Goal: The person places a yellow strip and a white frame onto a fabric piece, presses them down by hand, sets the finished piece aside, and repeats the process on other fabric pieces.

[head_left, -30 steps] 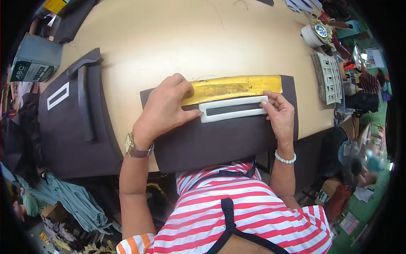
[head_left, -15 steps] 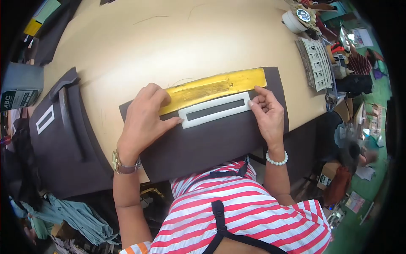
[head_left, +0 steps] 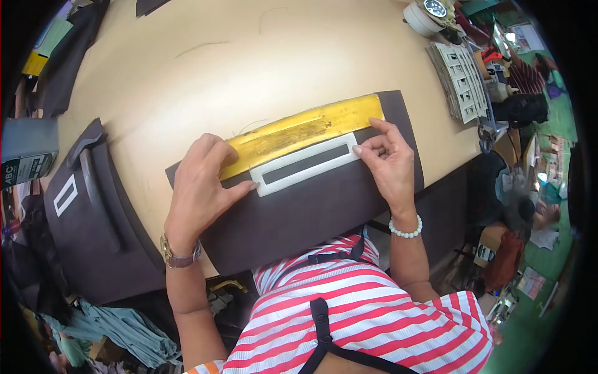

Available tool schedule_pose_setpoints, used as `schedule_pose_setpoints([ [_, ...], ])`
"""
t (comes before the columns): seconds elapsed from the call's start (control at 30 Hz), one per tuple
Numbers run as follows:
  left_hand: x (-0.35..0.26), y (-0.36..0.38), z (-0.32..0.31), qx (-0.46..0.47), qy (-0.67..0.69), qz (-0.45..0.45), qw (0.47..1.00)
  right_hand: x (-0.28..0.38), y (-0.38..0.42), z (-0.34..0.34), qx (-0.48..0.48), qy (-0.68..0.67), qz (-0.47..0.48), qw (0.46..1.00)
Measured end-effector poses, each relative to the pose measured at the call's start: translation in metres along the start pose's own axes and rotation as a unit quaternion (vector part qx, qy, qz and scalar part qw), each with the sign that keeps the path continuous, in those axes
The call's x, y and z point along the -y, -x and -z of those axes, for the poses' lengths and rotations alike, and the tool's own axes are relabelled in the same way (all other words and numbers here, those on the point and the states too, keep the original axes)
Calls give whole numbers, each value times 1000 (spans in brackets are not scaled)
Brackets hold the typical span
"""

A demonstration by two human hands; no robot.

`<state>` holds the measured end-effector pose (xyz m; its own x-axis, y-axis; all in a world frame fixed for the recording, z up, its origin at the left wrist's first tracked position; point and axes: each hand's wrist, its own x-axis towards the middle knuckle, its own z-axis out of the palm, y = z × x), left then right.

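Observation:
A white rectangular frame [head_left: 305,176] with a long slot lies tilted on a dark brown sheet [head_left: 283,218]. Along its upper side runs a worn yellow strip [head_left: 305,126], on the same sheet. My left hand [head_left: 202,187] spans the strip's left end, fingers curled over it, with the thumb tip at the frame's left corner. At the frame's right end, my right hand [head_left: 392,161] pinches the edge between thumb and fingers, while its index finger reaches to the strip's right end. The undersides of frame and strip are hidden.
Left on the table lies another dark sheet [head_left: 103,249] with a white frame [head_left: 65,195] and a curved dark strip [head_left: 96,193]. At the right edge stand stacked pale cut-out sheets [head_left: 458,84] and a round dial scale [head_left: 430,15]. A grey container [head_left: 28,149] stands far left.
The camera view has shifted slightly, moving the table items left in the picture. My right thumb and fingers are closer together at the frame's end. My left hand keeps its place.

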<state>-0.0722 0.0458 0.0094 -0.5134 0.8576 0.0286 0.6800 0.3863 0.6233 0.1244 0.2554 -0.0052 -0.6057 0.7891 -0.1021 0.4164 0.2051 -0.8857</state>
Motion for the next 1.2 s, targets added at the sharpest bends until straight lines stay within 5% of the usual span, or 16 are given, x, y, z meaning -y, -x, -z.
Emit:
schedule_pose_setpoints([
  [0.13, -5, -2, 1, -3, -10, -5, 1000, 4, 3, -2, 10, 48, 6, 999],
  [0.23, -14, 7, -1, -19, -49, -31, 998, -8, 12, -10, -36, 303, 284, 909],
  [0.27, -16, 10, -4, -29, -61, -48, 997, -4, 20, -11, -16, 352, 231, 907],
  [0.37, -14, 28, -19, 4, -127, -200, 971, -14, 27, -2, -38, 382, 295, 875],
  [0.47, -15, 52, -28, -5, -167, -158, 973, -15, 22, 3, -88, 397, 263, 875],
  [0.53, -14, 54, -34, -22, -178, -150, 972, 2, 24, -15, -87, 409, 347, 839],
  [0.63, -11, 58, -35, -12, -179, -139, 974, 16, 53, -72, 81, 231, 452, 858],
  [0.67, -10, 59, -32, -6, -180, -136, 974, 20, 63, -89, 149, 185, 404, 883],
  [0.9, -20, 55, -23, 35, -230, -110, 966, 7, 55, -60, 133, 294, 351, 879],
  [1.2, -19, 56, -22, 47, -247, -131, 959, -17, 34, -12, -3, 371, 307, 876],
])
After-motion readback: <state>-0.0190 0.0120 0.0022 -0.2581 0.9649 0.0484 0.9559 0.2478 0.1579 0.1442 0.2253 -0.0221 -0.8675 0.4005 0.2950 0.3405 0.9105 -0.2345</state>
